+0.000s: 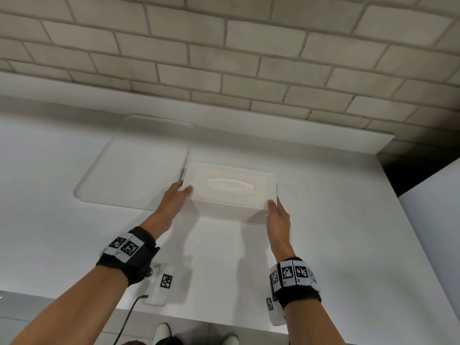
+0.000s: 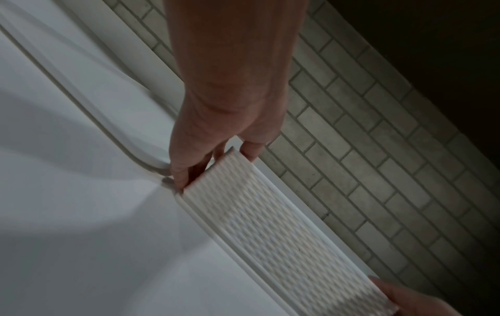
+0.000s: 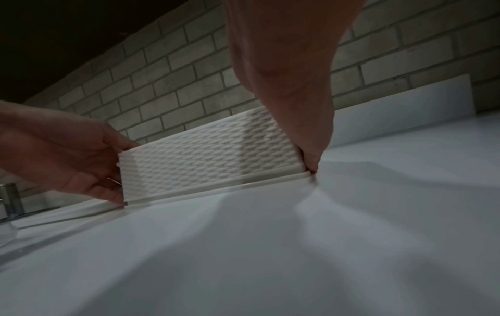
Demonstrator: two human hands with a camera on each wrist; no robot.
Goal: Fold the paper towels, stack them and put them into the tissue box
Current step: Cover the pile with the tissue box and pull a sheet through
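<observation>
A white woven-pattern tissue box [image 1: 229, 192] with an oval slot in its lid stands low on the white counter [image 1: 323, 245]. My left hand [image 1: 179, 195] grips its left end, thumb on the lid corner and fingers down the side. At the right near corner my right hand [image 1: 277, 212] grips the other end the same way. The left wrist view shows the box [image 2: 270, 224] between my left hand [image 2: 216, 128] and my right hand [image 2: 419, 303]. From the right wrist, the box [image 3: 203, 160] has its bottom rim at the counter, my right hand [image 3: 292, 96] pinching its corner. No paper towels show.
A shallow white tray [image 1: 134, 165] lies on the counter just left of the box, its rim close to my left fingers. A brick wall [image 1: 224, 58] with a white ledge runs behind. The counter ends at the right [image 1: 423, 245]. A metal tap [image 3: 11, 198] stands far left.
</observation>
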